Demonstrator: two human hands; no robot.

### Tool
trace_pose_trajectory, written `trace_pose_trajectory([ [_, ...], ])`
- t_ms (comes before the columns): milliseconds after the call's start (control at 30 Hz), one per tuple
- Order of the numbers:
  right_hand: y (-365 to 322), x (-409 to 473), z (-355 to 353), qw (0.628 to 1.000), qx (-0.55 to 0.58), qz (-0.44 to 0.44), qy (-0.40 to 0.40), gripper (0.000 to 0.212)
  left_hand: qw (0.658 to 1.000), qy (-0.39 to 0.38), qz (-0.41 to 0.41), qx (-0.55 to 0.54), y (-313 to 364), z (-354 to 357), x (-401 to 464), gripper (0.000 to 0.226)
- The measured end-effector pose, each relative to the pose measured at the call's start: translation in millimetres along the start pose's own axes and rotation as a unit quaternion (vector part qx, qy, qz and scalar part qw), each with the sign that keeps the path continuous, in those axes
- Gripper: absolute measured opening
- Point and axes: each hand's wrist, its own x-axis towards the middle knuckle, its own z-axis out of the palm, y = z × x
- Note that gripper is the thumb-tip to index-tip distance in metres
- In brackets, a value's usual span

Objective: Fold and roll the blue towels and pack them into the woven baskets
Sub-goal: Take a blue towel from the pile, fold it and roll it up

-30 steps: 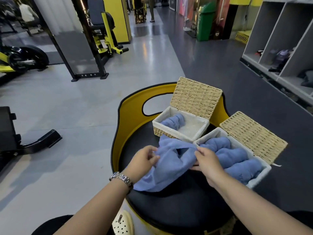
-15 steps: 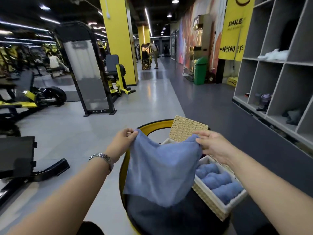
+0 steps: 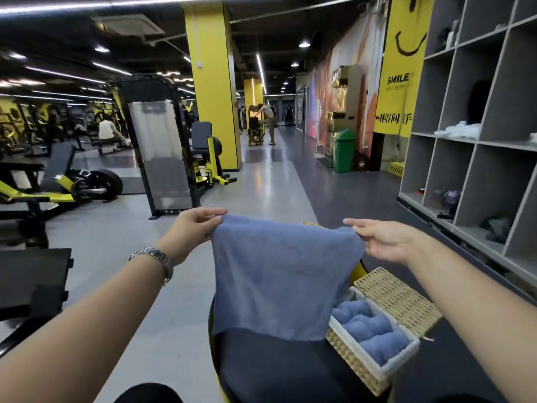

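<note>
Above the round black bench (image 3: 276,370), in the head view, one blue towel (image 3: 283,276) hung spread flat, its lower edge just over the bench. The left hand (image 3: 193,226) pinched its upper left corner between thumb and fingers, and the right hand (image 3: 386,239) pinched the upper right corner the same way, each closed on cloth. The towel drooped between the corners and draped without stiffness, so it looked light, soft and limp; it would likely fold best if held by the corners or along the top edge and laid flat first. Right of the bench's centre sat one woven basket (image 3: 353,357) with its lid open, holding what looked like three rolled towels (image 3: 366,330). Any second basket was hidden behind the hanging towel.
</note>
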Motion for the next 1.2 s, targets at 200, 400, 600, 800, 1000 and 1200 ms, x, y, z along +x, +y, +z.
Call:
trace_pose_trajectory([
  [200, 20.5, -12.6, 9.3, 0.989, -0.136, -0.016, -0.052, 0.043, 0.999, -0.041, -0.003, 0.036, -11.2, -10.6, -12.2, 0.044],
  [400, 28.3, -10.8, 17.9, 0.947, -0.265, -0.124, 0.13, 0.021, 0.988, -0.014, 0.008, 0.153, -23.2, -14.9, -14.2, 0.014],
  [600, 21.8, -9.9, 15.7, 0.995, 0.044, -0.083, -0.013, 0.018, 0.991, 0.012, 0.019, 0.133, -23.4, -14.9, -16.1, 0.01],
  [800, 26.0, -4.2, 22.6, 0.993, -0.045, -0.109, 0.014, 0.033, 0.986, 0.047, 0.033, 0.155, -22.6, -13.8, -10.3, 0.014],
  [1000, 26.8, 1.7, 25.6, 0.99, 0.029, -0.105, 0.092, 0.02, 0.975, 0.104, 0.071, 0.186, -19.9, -12.1, -9.0, 0.01],
  [1200, 24.3, 2.0, 16.8, 0.987, 0.057, -0.148, 0.033, 0.046, 0.972, 0.108, 0.079, 0.192, -15.5, -7.1, -10.5, 0.013],
])
